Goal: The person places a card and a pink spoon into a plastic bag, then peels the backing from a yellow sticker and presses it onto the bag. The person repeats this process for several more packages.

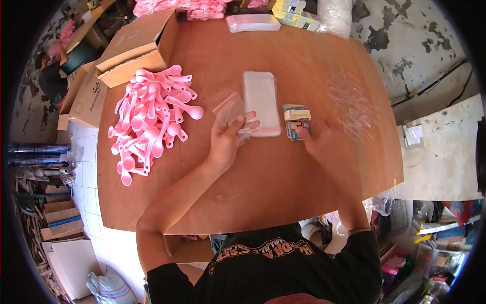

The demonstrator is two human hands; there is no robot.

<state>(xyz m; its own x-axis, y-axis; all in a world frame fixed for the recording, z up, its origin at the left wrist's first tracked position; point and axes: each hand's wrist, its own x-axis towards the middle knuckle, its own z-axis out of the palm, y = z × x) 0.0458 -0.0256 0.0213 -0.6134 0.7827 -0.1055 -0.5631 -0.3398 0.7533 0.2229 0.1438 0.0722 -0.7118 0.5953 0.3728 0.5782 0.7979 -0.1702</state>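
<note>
The clear bag (230, 105) is in the left hand (223, 143), above the desk (253, 195) and just beside the neat pile of clear sleeves (260, 99). Thumb and fingers pinch the film, which probably keeps so thin and slippery a sheet from sliding away; its upper part stands loose and creased, catching the light. The right hand (320, 142) reaches to the small stack of cards (295, 133), its thumb over the near part of them. The other fingers are blurred, so I cannot tell whether they are spread or pinching a card. The cards are flat, blue and printed, a pale band-like piece across them, and seem placed there to be within short reach of that hand.

The sleeves lie flat and squared up, a long glossy rectangle between the two hands, likely so that single ones peel off easily. Pink plastic spoons (152, 133) make a loose heap on the left, smooth, with round bowls and holed handles; tumbled together, they look set aside for picking up by feel. Near the right edge, thin transparent strips (354, 109) lie scattered in a tangle. A cardboard box (136, 45), stiff and matt, sits behind the spoons, while a bulky roll of clear wrap (334, 18) stands at the far edge, out of the hands' way.
</note>
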